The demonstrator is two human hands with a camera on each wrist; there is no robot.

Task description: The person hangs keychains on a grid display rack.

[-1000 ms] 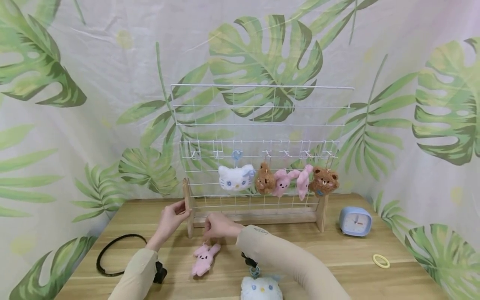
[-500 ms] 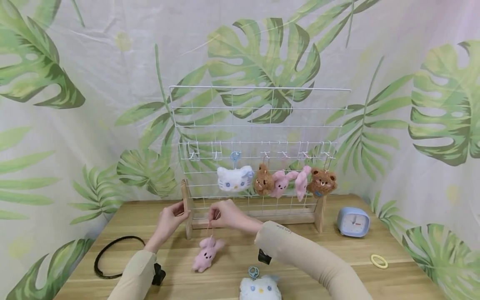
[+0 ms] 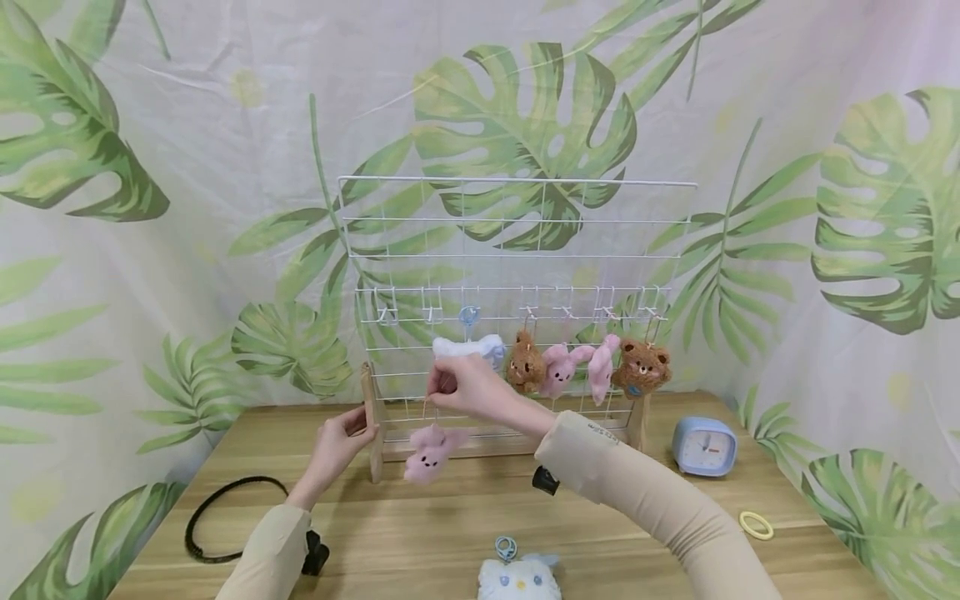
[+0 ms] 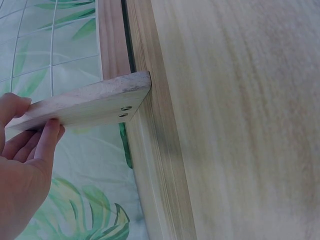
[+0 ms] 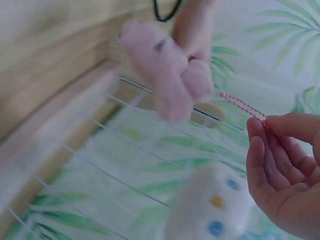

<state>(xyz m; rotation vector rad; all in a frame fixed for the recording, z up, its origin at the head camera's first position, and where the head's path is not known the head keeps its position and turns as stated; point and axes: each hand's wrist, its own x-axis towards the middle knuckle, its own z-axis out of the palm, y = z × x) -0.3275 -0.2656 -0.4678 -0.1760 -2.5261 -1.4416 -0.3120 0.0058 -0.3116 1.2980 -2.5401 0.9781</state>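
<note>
A pink bunny plush keychain (image 3: 432,454) hangs from a pink bead chain (image 5: 245,106), which my right hand (image 3: 476,387) pinches between thumb and fingertips. It dangles before the lower left of the white wire grid rack (image 3: 517,181). My left hand (image 3: 339,442) grips the rack's wooden side post (image 4: 90,100), thumb on one face and fingers on the other. On the rack's hooks hang a white cat plush (image 3: 491,348), partly hidden behind my right hand, two brown bear plushes (image 3: 642,367) and two pink bunny plushes (image 3: 560,369). Two hooks (image 3: 386,315) at the left bear nothing.
Another white cat plush (image 3: 520,581) with a blue ring lies at the table's front edge. A black hoop (image 3: 197,521) lies at the left. On the right are a blue alarm clock (image 3: 705,447) and a yellow ring (image 3: 756,525).
My right hand has risen from near the tabletop, lifting the pink bunny plush off the table by its chain. The left hand stays on the wooden post.
</note>
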